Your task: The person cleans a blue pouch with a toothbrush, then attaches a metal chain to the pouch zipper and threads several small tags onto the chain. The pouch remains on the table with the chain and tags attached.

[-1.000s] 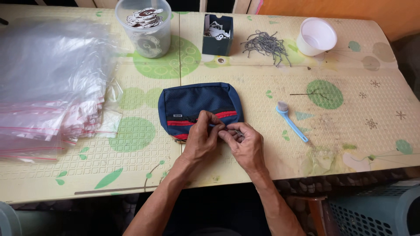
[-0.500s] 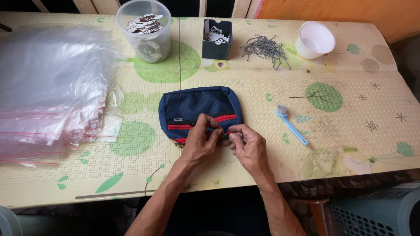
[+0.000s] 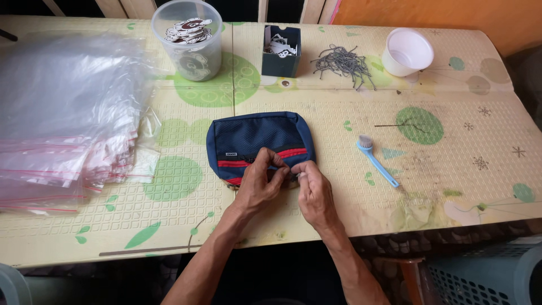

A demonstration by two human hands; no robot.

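Clear plastic bags (image 3: 62, 118), round tub (image 3: 189, 39), dark box (image 3: 280, 52), metal hooks (image 3: 341, 62), white cup (image 3: 406, 52), blue brush (image 3: 377, 161).

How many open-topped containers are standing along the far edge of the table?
3: a clear plastic tub of round tags at far left, a small dark box of tags in the middle, and a white cup at far right. None looks hidden.

Desk (image 3: 463, 186) covered by a pale yellow embossed mat with green circles and leaf prints; front edge worn and stained. Orange wall (image 3: 451, 14) behind at upper right. Pale wooden slats (image 3: 307, 8) along the far edge, dark gaps between. Blue-grey lattice basket (image 3: 480, 277) on the floor, lower right. Soft, even daylight.
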